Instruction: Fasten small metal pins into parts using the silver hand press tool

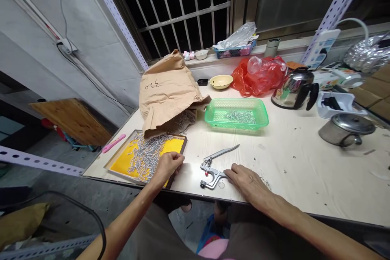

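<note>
My left hand (169, 165) is closed in a pinch above the right edge of a shallow yellow-bottomed tray (121, 164); whatever its fingertips hold is hidden. Many small silvery metal pieces (144, 155) lie heaped in that tray. My right hand (247, 179) grips the end of one handle of grey hand press pliers (215, 178), which rest on the table. Their other handle stands spread apart, pointing away to the right, with a spring at the joint and a small red part by the C-shaped jaw. Farther back, a green plastic basket (210, 121) holds more small metal pieces.
A brown paper sack (167, 85) lies with its mouth over the tray, metal pieces inside. A pink-handled tool (113, 143) is at the left edge. Behind are a cream bowl (221, 82) and red plastic bag (268, 75). A kettle (292, 89) and lidded steel pot (344, 130) stand right.
</note>
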Tool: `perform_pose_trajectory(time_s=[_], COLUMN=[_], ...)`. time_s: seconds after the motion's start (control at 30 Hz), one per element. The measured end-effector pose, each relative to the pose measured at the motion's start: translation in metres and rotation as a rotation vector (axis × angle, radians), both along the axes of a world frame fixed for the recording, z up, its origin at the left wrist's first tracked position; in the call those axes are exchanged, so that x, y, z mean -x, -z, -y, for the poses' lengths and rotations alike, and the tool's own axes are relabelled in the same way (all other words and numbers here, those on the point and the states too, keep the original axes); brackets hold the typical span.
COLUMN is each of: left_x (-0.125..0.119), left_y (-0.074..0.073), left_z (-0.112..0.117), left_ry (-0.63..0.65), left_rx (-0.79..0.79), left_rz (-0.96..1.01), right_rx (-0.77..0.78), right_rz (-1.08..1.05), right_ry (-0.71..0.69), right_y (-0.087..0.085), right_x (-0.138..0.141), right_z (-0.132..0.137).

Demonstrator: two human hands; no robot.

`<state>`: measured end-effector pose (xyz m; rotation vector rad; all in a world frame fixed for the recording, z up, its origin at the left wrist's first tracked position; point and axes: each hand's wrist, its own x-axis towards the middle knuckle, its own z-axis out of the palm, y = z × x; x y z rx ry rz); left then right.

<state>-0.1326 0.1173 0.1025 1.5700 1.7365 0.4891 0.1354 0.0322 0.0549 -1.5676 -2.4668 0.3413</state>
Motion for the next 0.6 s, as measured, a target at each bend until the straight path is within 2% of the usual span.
perform_pose_trajectory(time_s=[0.1,0.23,0.4,0.6], left_x=[-0.014,-0.035,-0.046,-0.047], left_y=[0.002,0.008,0.019,0.028], left_z=[0.012,0.031,0.039,0.039], left_ry=[-0.004,-0.021,-0.053,-0.006], left_rx=[0.174,0.318,0.306,0.303], left_rz=[0.221,0.278,0.253,0.181], right_rx=[0.007,0.003,0.000,-0.027], right_rz=[0.023,0.043,0.017,-0.003], right_ry=[0.008,0.013,0.008,0.002], right_y=[-0.001,0.002,0.004,0.001], right_x=[0.000,0.001,-0.001,-0.001], right_z=[0.000,-0.001,-0.001,0.001])
